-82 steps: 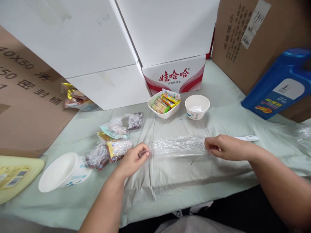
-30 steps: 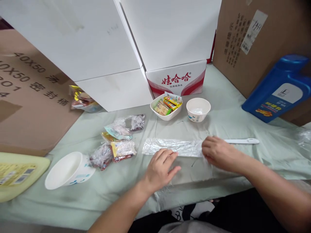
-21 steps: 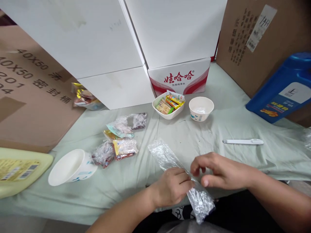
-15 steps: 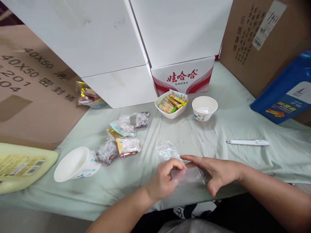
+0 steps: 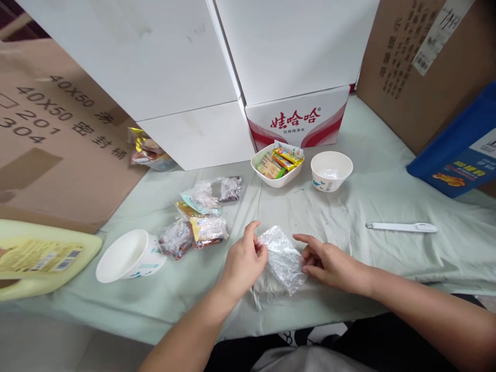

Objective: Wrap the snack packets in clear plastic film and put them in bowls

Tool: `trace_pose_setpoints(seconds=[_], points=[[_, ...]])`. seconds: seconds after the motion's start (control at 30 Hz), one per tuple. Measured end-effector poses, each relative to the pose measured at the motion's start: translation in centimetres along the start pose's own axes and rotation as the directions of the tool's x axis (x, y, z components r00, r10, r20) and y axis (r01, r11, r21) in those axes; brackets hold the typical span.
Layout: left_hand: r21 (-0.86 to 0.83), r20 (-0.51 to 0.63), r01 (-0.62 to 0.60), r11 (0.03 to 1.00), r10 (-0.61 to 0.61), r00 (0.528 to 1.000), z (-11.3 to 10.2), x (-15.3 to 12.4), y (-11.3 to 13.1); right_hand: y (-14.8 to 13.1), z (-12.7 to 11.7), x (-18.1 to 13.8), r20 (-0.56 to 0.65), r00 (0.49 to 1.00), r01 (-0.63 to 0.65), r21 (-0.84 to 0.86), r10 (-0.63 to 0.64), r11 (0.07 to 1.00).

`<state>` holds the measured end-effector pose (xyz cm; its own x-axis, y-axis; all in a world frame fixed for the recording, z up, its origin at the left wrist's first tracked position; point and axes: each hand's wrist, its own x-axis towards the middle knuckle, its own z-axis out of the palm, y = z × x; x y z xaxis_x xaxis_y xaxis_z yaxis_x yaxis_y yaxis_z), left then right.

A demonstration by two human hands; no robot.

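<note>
A clear, crinkled piece of bubble wrap (image 5: pixel 284 261) is stretched flat between my two hands, low over the cloth near the front edge. My left hand (image 5: pixel 245 258) pinches its upper left side with thumb and fingers. At the right edge, my right hand (image 5: pixel 331 264) grips it between thumb and bent fingers, while the index finger points out above. The translucent bag seen before cannot be told apart from the wrap. Left of my hands lie several wrapped snack packets (image 5: pixel 209 231), some covered in bubble wrap.
A square bowl (image 5: pixel 277 182) of packaged snacks stands beside a round paper bowl (image 5: pixel 331 173) before white boxes (image 5: pixel 298 124). Another paper bowl (image 5: pixel 127 258) tilts at the left. On the right lies a white utility knife (image 5: pixel 401 227). Blue (image 5: pixel 457 165) and yellow (image 5: pixel 46 258) bottles flank the cloth.
My left hand has moved left and up, and my right hand has closed on the sheet's edge. The bubble wrap that lay on the cloth is now spread between both hands.
</note>
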<state>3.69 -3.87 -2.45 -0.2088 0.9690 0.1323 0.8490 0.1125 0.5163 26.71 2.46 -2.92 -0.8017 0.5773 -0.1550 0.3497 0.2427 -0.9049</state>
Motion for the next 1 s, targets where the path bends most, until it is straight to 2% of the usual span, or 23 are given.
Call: trace_pose_setpoints(seconds=[0.1, 0.2, 0.33, 0.5, 0.63, 0.7, 0.77, 0.8, 0.83, 0.9, 0.93, 1.0], points=[[0.153, 0.027, -0.050, 0.987, 0.047, 0.999, -0.5, 0.1, -0.3, 0.0, 0.1, -0.1, -0.052, 0.998, 0.025, -0.075, -0.029, 0.997], [0.224, 0.055, -0.073, 0.972, 0.062, 0.997, -0.5, 0.3, -0.5, 0.0, 0.2, -0.2, -0.079, 0.993, 0.069, -0.180, -0.085, 0.981], [0.166, 0.071, -0.094, 0.982, 0.083, 0.994, -0.5, 0.2, -0.5, 0.2, 0.3, 0.0, -0.149, 0.976, 0.113, -0.265, -0.157, 0.958], [0.114, 0.089, -0.141, 0.983, 0.131, 0.987, -0.5, 0.0, -0.5, 0.6, 0.5, 0.4, -0.225, 0.962, 0.068, -0.347, -0.153, 0.936], [0.215, 0.033, -0.189, 0.958, 0.186, 0.982, -0.6, 0.0, -0.8, 0.8, 0.7, 0.6, -0.220, 0.962, 0.051, -0.432, -0.160, 0.900], [0.272, -0.073, -0.213, 0.938, 0.241, 0.968, -0.9, 0.0, -0.6, 0.9, 0.9, 0.7, -0.214, 0.962, 0.053, -0.460, -0.169, 0.886], [0.273, -0.185, -0.289, 0.917, 0.345, 0.920, -1.2, -0.3, -0.1, 0.9, 1.0, 0.8, -0.209, 0.962, 0.055, -0.478, -0.175, 0.877], [0.247, -0.189, -0.371, 0.895, 0.420, 0.888, -1.2, -0.5, 0.3, 0.9, 1.1, 0.9, -0.208, 0.962, 0.055, -0.484, -0.176, 0.874], [0.206, -0.143, -0.461, 0.863, 0.493, 0.858, -1.2, -0.7, 0.7, 0.9, 1.1, 0.9, -0.205, 0.963, 0.053, -0.487, -0.173, 0.872], [0.143, 0.035, -0.568, 0.810, 0.570, 0.821, -0.8, -1.2, 1.4, 0.9, 1.1, 0.9, -0.198, 0.965, 0.057, -0.488, -0.174, 0.871], [0.151, 0.126, -0.567, 0.810, 0.553, 0.824, -0.6, -1.4, 1.6, 0.9, 1.0, 0.8, -0.202, 0.961, 0.068, -0.490, -0.189, 0.869], [0.240, 0.224, -0.488, 0.839, 0.441, 0.869, -0.1, -1.6, 1.6, 0.6, 0.6, 0.4, -0.228, 0.937, 0.116, -0.511, -0.265, 0.852]])
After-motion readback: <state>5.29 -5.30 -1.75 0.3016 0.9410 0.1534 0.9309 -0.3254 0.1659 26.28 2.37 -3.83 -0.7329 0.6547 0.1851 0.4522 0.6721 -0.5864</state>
